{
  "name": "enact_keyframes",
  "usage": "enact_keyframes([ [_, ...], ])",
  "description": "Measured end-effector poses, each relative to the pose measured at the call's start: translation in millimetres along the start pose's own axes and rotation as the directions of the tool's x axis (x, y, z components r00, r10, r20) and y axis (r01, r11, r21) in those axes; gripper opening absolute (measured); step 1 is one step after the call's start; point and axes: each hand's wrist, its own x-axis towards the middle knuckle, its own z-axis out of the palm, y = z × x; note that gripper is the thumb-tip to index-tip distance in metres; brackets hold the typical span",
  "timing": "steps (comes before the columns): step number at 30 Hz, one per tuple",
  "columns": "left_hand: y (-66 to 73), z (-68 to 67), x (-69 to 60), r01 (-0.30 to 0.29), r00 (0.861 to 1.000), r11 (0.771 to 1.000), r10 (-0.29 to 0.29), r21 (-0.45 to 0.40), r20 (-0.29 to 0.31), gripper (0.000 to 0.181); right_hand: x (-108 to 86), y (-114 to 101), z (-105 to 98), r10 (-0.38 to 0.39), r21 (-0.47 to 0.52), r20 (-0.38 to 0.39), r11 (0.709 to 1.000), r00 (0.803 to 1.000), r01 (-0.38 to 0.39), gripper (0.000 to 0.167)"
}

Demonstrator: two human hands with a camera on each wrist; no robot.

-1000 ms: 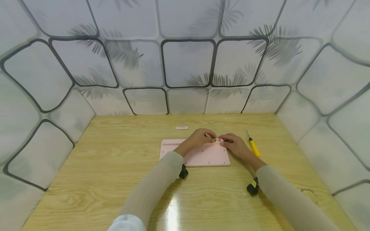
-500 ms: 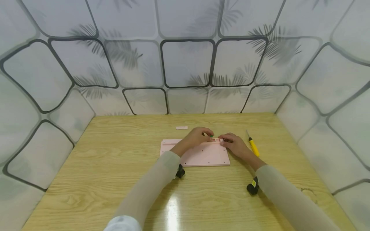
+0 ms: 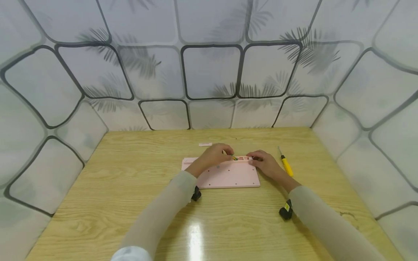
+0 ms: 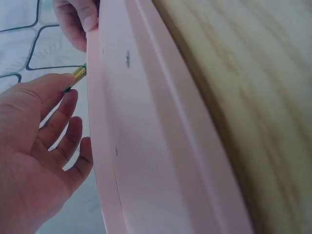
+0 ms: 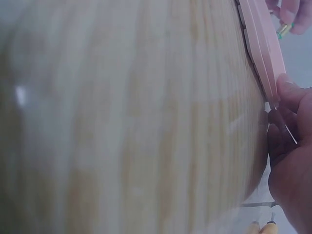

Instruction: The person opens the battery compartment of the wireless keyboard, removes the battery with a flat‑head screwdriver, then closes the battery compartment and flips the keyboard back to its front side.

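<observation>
A pink keyboard (image 3: 233,177) lies with its screw-dotted underside up, its battery slot (image 3: 241,158) exposed along the far edge. My left hand (image 3: 213,155) pinches a small yellow-and-green battery (image 4: 79,74) between thumb and index finger, just over that slot. In the left wrist view its other fingers curve loosely beside the keyboard edge. At the far right corner, my right hand (image 3: 266,165) grips the keyboard, its thumb on the upper face as the right wrist view shows. Whether another battery sits in the slot is too small to tell.
A thin pink cover strip (image 3: 205,144) lies on the wooden table (image 3: 130,181) beyond the keyboard. To the right of my right hand rests a screwdriver with a yellow handle (image 3: 287,167). Patterned fabric walls (image 3: 212,72) enclose the back and sides.
My left hand has drawn left along the slot with the battery pinched in it, uncovering more of the slot. My right hand has stayed at the keyboard corner.
</observation>
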Motion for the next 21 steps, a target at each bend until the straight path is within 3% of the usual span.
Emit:
enact_keyframes([
  [7, 0.3, -5.8, -1.5, 0.030, 0.998, 0.997, -0.034, 0.077, 0.046, 0.028, 0.1, 4.8, 0.3, 0.013, -0.013, 0.000, 1.000, 1.000, -0.013, 0.031],
  [11, -3.5, -8.2, 0.2, 0.020, 0.998, 0.994, -0.026, 0.105, 0.060, 0.030, 0.6, 6.3, 0.1, -0.006, -0.014, -0.003, 1.000, 1.000, 0.006, 0.031],
  [21, -22.8, -18.1, -0.7, 0.019, 1.000, 0.997, -0.019, 0.076, -0.004, 0.026, 1.7, 7.4, 0.4, -0.027, -0.005, -0.006, 1.000, 1.000, 0.027, 0.031],
])
